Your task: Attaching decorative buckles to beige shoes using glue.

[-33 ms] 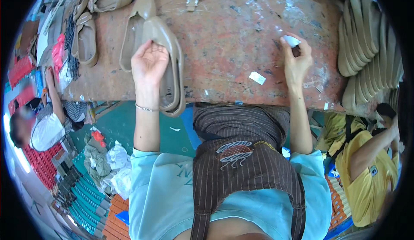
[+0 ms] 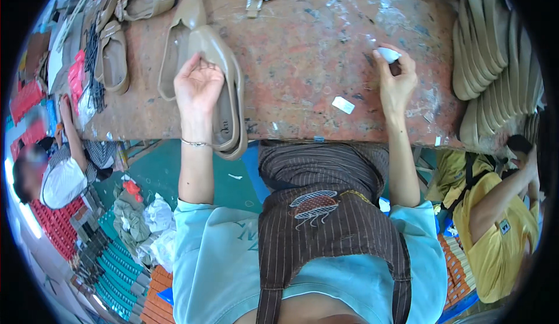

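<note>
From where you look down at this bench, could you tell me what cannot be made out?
- Head view: the left hand covers the middle of the beige shoe.
- The small white thing sits half inside the right hand; its kind is unclear.
- The stacked soles run off the right rim.
- The white scrap is too small to identify.

Outfit-wise: a light blue short-sleeved tee [image 2: 215, 260] with some faint darker lettering on the chest, and over it a dark brown pinstriped apron [image 2: 332, 231] with straps running up over the shoulders and a small white and red stitched emblem on the bib. Forearms are bare, plus a thin silvery bracelet [image 2: 195, 143] on the left wrist.
</note>
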{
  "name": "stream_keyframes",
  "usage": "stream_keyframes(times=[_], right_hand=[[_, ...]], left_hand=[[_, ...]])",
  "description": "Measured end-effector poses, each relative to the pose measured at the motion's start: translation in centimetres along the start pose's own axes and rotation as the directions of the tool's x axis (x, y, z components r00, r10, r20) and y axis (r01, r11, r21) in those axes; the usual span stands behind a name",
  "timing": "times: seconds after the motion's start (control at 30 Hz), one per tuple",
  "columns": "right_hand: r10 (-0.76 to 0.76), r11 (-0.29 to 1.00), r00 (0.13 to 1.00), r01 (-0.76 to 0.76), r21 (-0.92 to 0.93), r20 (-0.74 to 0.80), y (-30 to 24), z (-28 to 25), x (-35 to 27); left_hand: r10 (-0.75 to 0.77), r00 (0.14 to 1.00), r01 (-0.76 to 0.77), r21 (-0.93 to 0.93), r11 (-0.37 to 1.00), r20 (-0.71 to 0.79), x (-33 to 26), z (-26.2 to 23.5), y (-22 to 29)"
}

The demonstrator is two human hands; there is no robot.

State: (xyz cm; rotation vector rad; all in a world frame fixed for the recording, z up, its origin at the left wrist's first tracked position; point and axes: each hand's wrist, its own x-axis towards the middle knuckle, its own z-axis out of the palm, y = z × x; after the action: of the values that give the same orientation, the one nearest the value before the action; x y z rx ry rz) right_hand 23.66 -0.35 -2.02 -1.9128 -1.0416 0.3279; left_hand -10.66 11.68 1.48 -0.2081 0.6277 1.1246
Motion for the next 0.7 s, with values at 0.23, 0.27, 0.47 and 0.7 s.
stream_keyframes(times=[0.23, 0.27, 0.47, 0.7], right_hand=[[0.098, 0.935, 0.985, -0.139, 0.325, 0.140, -0.7, -2.2, -2.0], [0.077, 0.923, 0.985, -0.129, 0.363, 0.153, -0.9, -2.5, -2.3], [-0.011, 0.928, 0.965, -0.088, 0.362, 0.262, -2.6, -4.1, -3.8], [-0.252, 0.968, 0.864, 0.223, 0.117, 0.435, -2.8, -3.8, -4.7]], left_hand=[[0.084, 0.949, -0.126, 0.123, 0.984, 0.304, -8.6, 3.9, -1.4], [0.074, 0.957, -0.098, 0.073, 0.992, 0.280, -10.2, 4.4, -3.0], [-0.228, 0.969, 0.232, -0.027, 0.972, 0.097, -7.7, 0.0, -16.7], [-0.101, 0.995, 0.101, -0.055, 0.993, -0.007, -6.3, -3.9, -20.1]])
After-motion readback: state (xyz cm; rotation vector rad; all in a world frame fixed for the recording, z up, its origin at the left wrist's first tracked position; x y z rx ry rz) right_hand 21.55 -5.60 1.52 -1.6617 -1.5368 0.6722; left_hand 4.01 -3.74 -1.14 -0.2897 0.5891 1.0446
